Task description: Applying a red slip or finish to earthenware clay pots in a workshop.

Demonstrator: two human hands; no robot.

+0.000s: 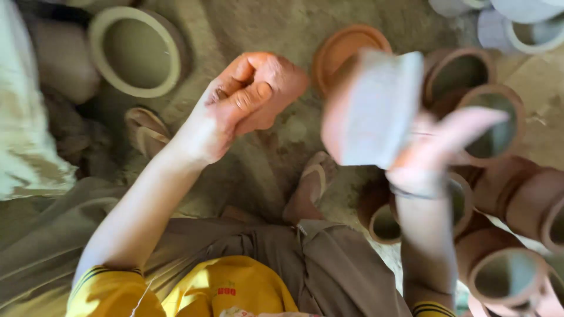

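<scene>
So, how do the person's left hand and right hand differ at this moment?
The left hand is curled into a loose fist and looks empty, while the right hand is raised with a pale grey pot resting against it. The left hand appears sharp and stained reddish; the right hand is blurred. The left hand is over bare ground; the right hand is over clay pots. Both wrists show yellow sleeves.

Unfired clay pots (505, 276) crowd a dusty earthen floor (276, 29); a large clay ring (136, 51) and terracotta saucer (341, 47) lie nearby.
</scene>
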